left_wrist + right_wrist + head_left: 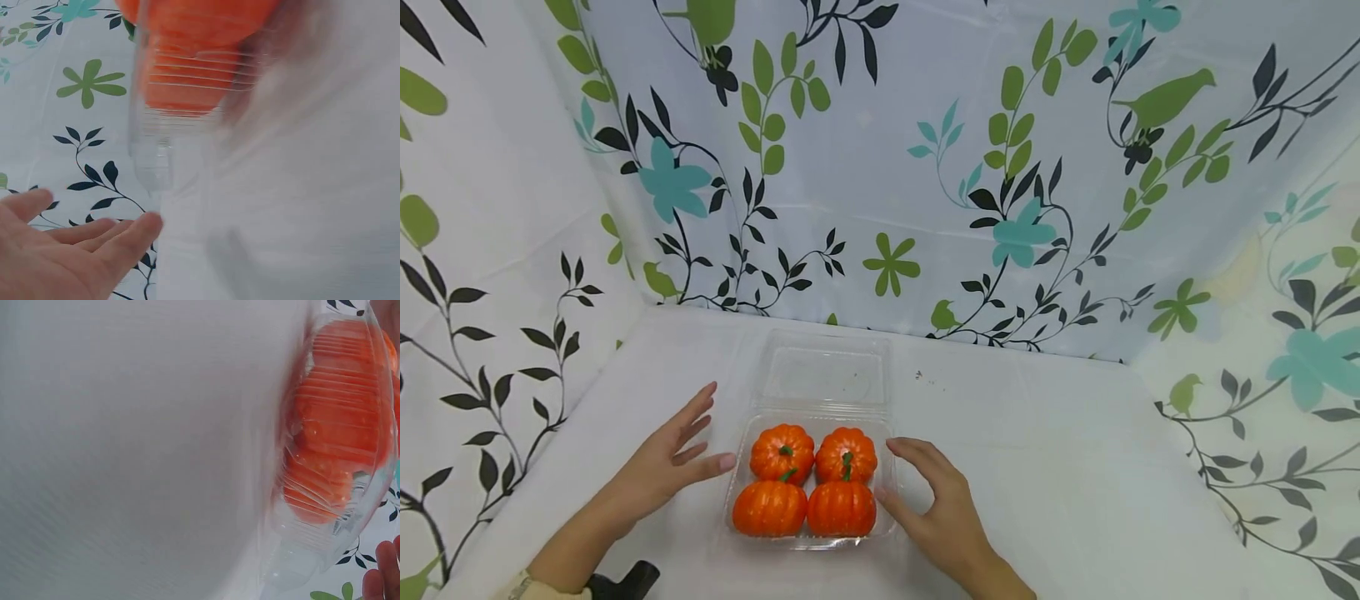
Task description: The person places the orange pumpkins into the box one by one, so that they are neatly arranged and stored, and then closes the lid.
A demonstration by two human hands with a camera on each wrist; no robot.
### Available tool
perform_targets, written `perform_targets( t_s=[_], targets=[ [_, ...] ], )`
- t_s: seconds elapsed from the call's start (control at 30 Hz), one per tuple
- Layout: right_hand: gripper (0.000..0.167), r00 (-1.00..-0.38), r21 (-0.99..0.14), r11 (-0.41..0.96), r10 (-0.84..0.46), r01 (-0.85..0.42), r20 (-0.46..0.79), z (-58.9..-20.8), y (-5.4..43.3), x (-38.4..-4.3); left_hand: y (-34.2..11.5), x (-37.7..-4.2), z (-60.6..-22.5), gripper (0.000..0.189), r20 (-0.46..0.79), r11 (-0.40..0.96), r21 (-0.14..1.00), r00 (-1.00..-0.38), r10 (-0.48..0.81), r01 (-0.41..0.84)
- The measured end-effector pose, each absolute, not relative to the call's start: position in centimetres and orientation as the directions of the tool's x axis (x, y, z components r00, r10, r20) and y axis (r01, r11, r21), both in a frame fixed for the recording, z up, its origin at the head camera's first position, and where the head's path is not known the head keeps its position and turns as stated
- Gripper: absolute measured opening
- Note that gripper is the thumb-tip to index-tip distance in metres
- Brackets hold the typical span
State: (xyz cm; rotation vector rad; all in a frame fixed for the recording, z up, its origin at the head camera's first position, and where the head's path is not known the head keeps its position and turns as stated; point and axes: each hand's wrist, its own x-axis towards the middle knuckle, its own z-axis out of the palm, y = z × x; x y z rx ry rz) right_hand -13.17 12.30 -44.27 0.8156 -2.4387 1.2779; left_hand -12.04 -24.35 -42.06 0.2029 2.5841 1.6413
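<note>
A clear plastic clamshell box (805,543) lies on the white tabletop with its lid (827,375) folded back, away from me. Inside sit several small orange pumpkins (842,508) with green stems, in two rows. My left hand (658,467) hovers by the box's left side, fingers spread and holding nothing. At the right side is my right hand (940,508), fingers loosely bent, with thumb and fingertips at the rim; whether they touch it I cannot tell. The right wrist view shows the box's ribbed wall (337,419) and some fingers (389,565) beyond it.
A patterned cloth (887,167) with leaves, flowers and birds hangs behind and at both sides. Small dark specks (928,379) mark the tabletop (1045,467) right of the lid. Near my left wrist is a black object (625,581).
</note>
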Motion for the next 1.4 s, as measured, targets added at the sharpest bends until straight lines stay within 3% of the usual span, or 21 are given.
perform_targets(
  t_s=[0.17,0.27,0.37,0.43,0.57,0.7,0.87,1.03,1.17,1.4],
  targets=[
    [0.059,-0.794,-0.666,0.433,-0.335,-0.607,0.507,-43.1,12.2,-13.9,-24.2,-13.0,-40.8,0.093,0.213,0.355,0.906,-0.973,0.088,0.23],
    [0.061,-0.782,-0.659,0.421,-0.324,-0.623,0.532,-42.2,12.0,-14.6,-24.0,-13.5,-40.3,0.076,0.377,0.134,0.916,-0.925,0.042,0.379],
    [0.061,-0.778,-0.675,0.387,-0.304,-0.628,0.55,-41.1,11.9,-15.6,-23.7,-14.0,-39.7,0.062,0.548,-0.149,0.829,-0.836,0.024,0.539],
    [0.06,-0.782,-0.71,0.329,-0.284,-0.623,0.554,-40.3,11.8,-16.3,-23.5,-14.4,-38.9,0.062,0.62,-0.293,0.756,-0.783,0.034,0.586],
    [0.057,-0.777,-0.77,0.145,-0.239,-0.622,0.582,-38.7,11.6,-17.9,-23.4,-15.2,-37.7,0.064,0.668,-0.409,0.696,-0.741,0.067,0.59],
    [0.051,-0.794,-0.814,-0.047,-0.196,-0.579,0.576,-37.3,11.3,-19.7,-23.6,-16.0,-37.0,0.066,0.621,-0.428,0.717,-0.783,0.034,0.55],
    [0.052,-0.884,-0.884,-0.251,-0.157,-0.395,0.439,-36.0,11.0,-21.5,-24.4,-17.4,-37.1,0.069,0.502,-0.532,0.74,-0.864,0.031,0.411],
    [0.056,-0.946,-0.891,-0.426,-0.195,-0.158,0.261,-35.9,11.0,-22.9,-25.5,-19.3,-38.5,0.075,0.37,-0.796,0.581,-0.926,0.075,0.168],
    [0.062,-0.958,-0.811,-0.584,-0.25,0.035,0.139,-36.9,11.1,-24.3,-26.2,-20.4,-39.9,0.082,0.27,-0.917,0.4,-0.955,0.123,-0.005],
    [0.088,-0.943,-0.561,-0.772,-0.329,0.3,-0.052,-39.6,11.7,-26.3,-26.9,-21.8,-42.3,0.093,0.077,-0.949,0.287,-0.984,0.161,-0.133]
  ],
)
